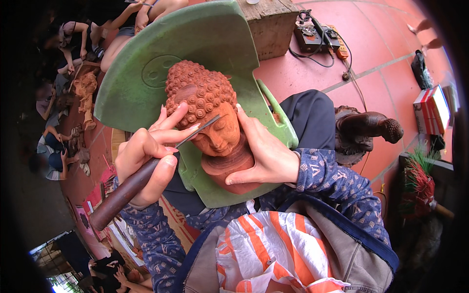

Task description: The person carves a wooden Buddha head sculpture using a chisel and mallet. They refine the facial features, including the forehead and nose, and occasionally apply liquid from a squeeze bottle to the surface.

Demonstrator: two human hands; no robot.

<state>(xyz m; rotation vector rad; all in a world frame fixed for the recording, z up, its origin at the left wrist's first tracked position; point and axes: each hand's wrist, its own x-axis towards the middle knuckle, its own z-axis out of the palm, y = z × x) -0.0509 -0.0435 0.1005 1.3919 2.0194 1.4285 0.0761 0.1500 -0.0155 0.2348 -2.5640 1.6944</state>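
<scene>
At the left of centre my left hand [146, 163] is clenched around a carving tool with a dark brown wooden handle and thin metal blade [128, 185]; its tip touches the face of the reddish-brown carved wooden head with curled hair [205, 107] at the frame's centre; the head rests on a green plastic chair back [146, 58]; just right of centre my right hand [266, 154] grasps the head's neck and base; at the far right stands a dark wooden carved figure [366, 129] on the red tiled floor [371, 44].
</scene>
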